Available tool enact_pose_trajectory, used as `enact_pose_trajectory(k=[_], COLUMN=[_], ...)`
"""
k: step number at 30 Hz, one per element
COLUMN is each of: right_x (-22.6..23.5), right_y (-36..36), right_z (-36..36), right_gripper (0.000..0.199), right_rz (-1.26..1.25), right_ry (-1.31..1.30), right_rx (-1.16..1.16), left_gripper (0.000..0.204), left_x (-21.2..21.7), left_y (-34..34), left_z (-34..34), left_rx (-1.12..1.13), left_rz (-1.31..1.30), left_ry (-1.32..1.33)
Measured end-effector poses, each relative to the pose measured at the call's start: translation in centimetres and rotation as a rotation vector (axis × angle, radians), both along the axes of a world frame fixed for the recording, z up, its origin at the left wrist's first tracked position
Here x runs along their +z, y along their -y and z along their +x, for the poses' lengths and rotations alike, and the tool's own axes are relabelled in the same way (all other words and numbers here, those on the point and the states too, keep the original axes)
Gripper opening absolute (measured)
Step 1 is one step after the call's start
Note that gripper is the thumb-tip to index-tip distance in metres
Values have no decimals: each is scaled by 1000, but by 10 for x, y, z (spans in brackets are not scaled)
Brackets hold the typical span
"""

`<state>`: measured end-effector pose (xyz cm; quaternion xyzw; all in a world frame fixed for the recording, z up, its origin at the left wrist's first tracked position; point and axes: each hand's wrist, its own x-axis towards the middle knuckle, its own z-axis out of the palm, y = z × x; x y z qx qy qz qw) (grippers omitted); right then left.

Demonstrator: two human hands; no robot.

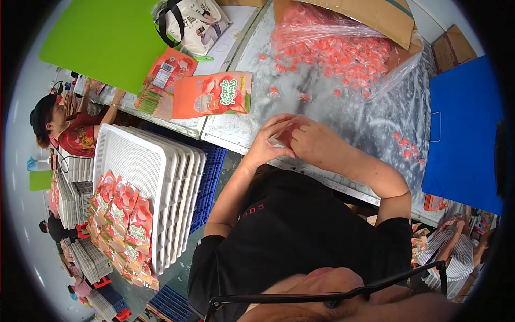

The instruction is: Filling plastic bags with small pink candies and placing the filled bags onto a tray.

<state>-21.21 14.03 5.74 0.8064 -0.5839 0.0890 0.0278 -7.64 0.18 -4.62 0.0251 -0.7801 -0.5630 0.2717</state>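
In front of my chest, at the near edge of the metal-topped table, my left hand (pixel 262 144) and my right hand (pixel 317 143) meet around a red pouch (pixel 286 134). Fingers of both hands are curled on it and hide most of it. Just to the left lies a stack of flat red pouches (pixel 212 95) with a printed front. Beyond my hands, small wrapped red candies (pixel 304 97) are scattered on the table. They spread out from a larger heap of candies (pixel 357 56) in clear plastic at the mouth of a cardboard box (pixel 375 13).
Stacked white plastic trays (pixel 134 145) stand at my left, with filled pouches (pixel 120 209) on the top one. A green panel (pixel 102 40) and a tote bag (pixel 196 27) are at the far left. A blue panel (pixel 464 134) bounds the right. Other people work on both sides.
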Motion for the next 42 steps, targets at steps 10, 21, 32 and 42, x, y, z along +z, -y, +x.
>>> enact_pose_trajectory(k=[10,21,32,42], right_x=[11,-95,-157,-157], right_y=[15,-5,4,22], right_z=[-13,-39,-31,-13], right_gripper=[11,19,18,19], right_rz=[343,-17,-39,-66], right_ry=[61,1544,1647,1939], right_rx=[-109,-597,-732,-582], left_gripper=[41,23,15,12], left_x=[6,-1,-34,-48], left_y=[-19,-10,9,9], left_z=[0,7,4,-19], left_rx=[119,154,203,320], left_rz=[397,612,980,1056], left_ry=[192,309,151,76])
